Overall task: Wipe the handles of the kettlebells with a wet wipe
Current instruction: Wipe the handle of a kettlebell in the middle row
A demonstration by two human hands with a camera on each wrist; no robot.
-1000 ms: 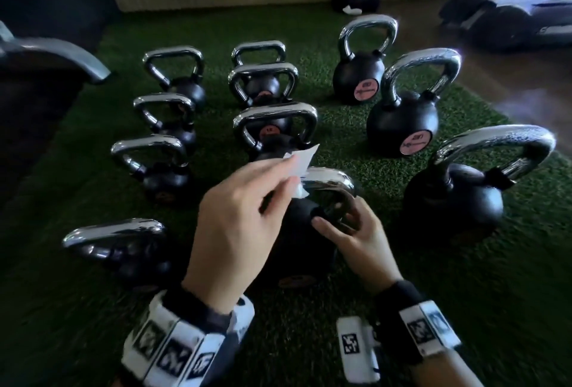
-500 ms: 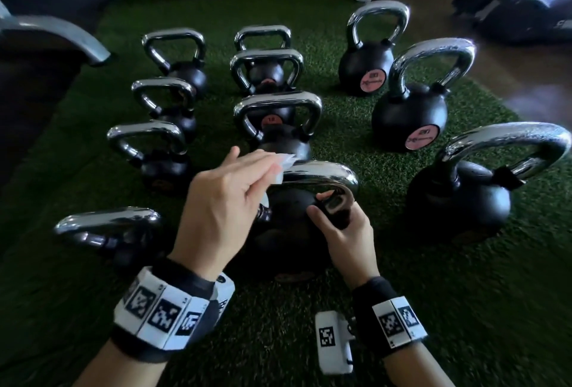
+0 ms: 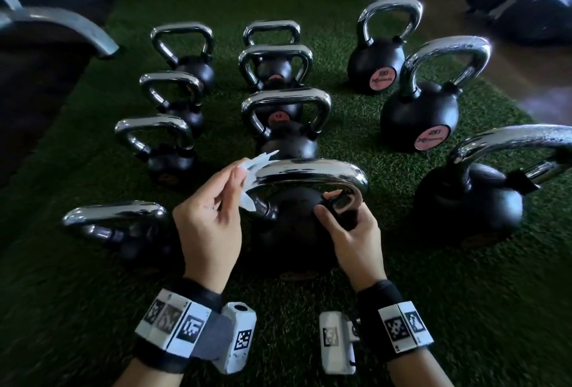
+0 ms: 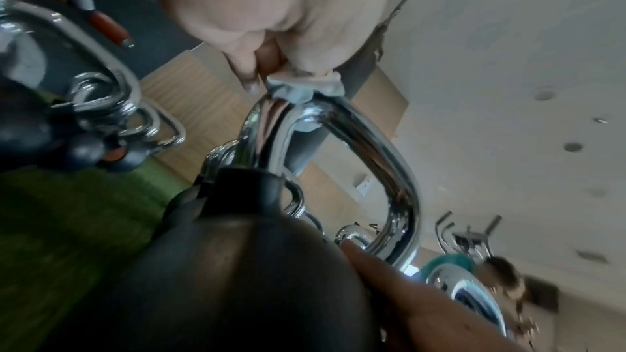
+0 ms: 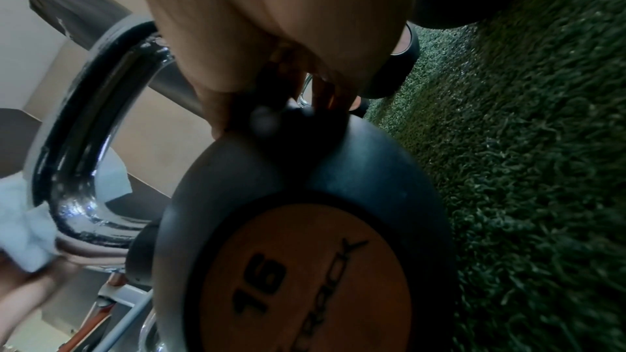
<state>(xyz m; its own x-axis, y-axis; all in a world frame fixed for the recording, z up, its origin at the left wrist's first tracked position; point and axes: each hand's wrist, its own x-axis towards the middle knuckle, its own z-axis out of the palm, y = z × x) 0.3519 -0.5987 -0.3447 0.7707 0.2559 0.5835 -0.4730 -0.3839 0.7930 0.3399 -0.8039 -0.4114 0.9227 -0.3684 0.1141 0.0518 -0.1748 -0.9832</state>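
Head: crumpled wipe on rounded chrome handle.

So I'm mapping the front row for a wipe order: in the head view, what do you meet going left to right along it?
Tipped kettlebell → left hand → wet wipe → kettlebell being wiped → right hand → large kettlebell.

Both forearms are bare. Each wrist wears a black strap under a band of white blocks printed with black square marker codes. A small white camera box with a marker code sits on the inner side of the left wrist, partly wrapped in grey tape; a matching box hangs by the right wrist.
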